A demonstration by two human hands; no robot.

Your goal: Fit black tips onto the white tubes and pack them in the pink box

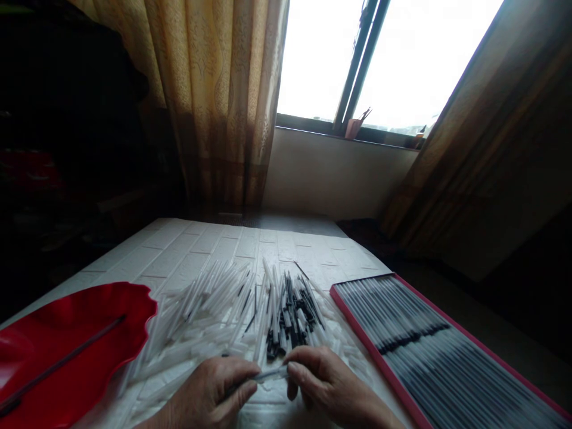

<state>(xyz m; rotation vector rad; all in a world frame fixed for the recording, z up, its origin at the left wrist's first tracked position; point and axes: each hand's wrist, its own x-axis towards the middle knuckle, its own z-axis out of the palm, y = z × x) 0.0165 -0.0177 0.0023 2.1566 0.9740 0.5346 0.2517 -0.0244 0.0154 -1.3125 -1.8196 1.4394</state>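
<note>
Near the front edge of the white table, my left hand pinches one end of a thin pen-like stick, dark at its left part and clear at the right. The fingers of my right hand close on its other end. Just beyond my hands lies a pile of black pen parts. Many translucent white tubes spread to the left and centre, partly hidden behind my left hand.
A red scalloped tray with one long dark stick stands at the left. At the right, a red-edged box holds rows of pens. Behind the brick-patterned table are curtains and a window with a small pink cup.
</note>
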